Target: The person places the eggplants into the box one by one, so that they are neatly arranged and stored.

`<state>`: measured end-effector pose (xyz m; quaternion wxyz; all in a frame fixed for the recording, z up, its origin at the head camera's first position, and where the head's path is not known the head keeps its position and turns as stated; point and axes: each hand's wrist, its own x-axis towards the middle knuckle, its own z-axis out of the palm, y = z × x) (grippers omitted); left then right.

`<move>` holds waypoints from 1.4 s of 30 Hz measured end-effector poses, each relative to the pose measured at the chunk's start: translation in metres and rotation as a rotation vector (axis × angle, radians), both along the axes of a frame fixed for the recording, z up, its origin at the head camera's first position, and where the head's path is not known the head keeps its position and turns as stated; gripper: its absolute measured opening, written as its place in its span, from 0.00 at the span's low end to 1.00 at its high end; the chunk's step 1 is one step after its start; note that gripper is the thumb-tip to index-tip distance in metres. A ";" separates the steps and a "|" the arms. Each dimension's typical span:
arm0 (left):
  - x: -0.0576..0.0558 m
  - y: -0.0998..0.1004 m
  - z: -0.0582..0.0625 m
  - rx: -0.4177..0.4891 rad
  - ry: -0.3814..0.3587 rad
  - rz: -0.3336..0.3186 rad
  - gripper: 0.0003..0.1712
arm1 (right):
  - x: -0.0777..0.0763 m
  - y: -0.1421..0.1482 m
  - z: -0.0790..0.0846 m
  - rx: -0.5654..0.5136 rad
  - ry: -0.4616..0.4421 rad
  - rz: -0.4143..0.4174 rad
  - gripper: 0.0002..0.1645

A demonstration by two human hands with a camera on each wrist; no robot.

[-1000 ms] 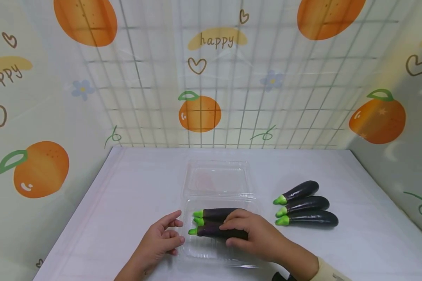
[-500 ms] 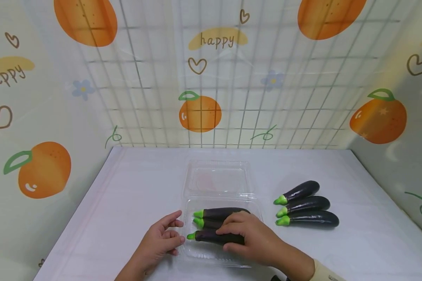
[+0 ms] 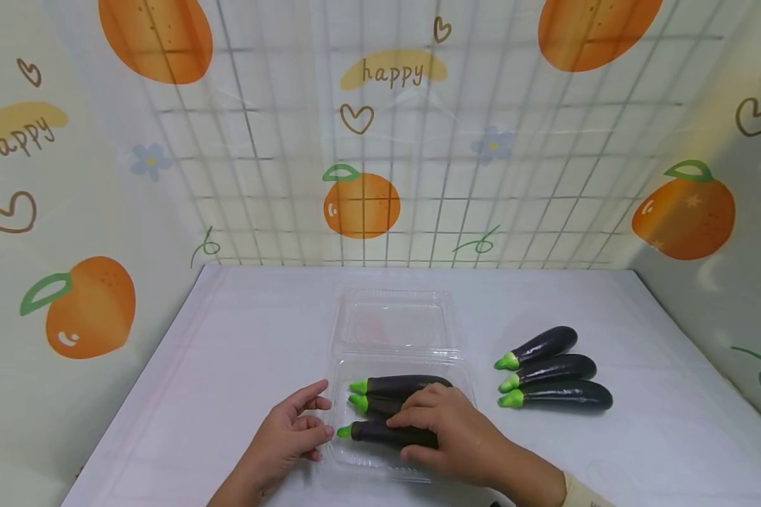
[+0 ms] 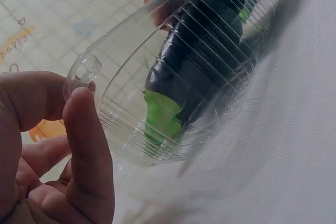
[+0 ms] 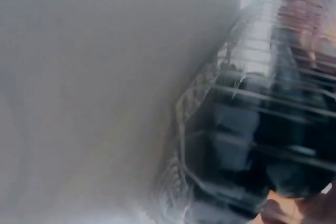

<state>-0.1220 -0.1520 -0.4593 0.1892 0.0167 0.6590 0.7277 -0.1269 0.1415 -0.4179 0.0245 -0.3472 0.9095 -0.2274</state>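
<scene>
A clear plastic clamshell container (image 3: 361, 454) lies on the white table, its lid (image 3: 396, 324) folded back behind it. My left hand (image 3: 292, 429) pinches the container's left rim between thumb and forefinger, as the left wrist view shows. Inside the base, my right hand (image 3: 453, 433) grips the front eggplant (image 3: 370, 432) from above, covering its thick end. Two more eggplants, the back one (image 3: 396, 385) and the middle one (image 3: 377, 405), lie behind it, green stems to the left. Through the container wall, the right wrist view shows blurred dark eggplants (image 5: 226, 145).
Three eggplants, a far one (image 3: 545, 345), a middle one (image 3: 554, 370) and a near one (image 3: 564, 396), lie on the table right of the container. A small dark thing (image 3: 495, 504) shows at the bottom edge. A fruit-printed curtain (image 3: 279, 176) hangs behind the table.
The front eggplant has moved toward me, apart from the middle one, with my right hand on it. My left hand has stayed at the rim.
</scene>
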 end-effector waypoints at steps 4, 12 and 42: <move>0.001 0.000 0.000 0.000 -0.002 -0.002 0.45 | 0.001 0.000 0.003 0.018 -0.025 -0.027 0.20; 0.002 0.001 0.000 -0.003 -0.006 0.000 0.44 | 0.003 0.008 0.006 -0.016 0.051 -0.049 0.18; 0.000 0.000 -0.001 -0.014 -0.001 0.006 0.44 | 0.001 0.132 0.016 -0.162 0.192 -0.526 0.24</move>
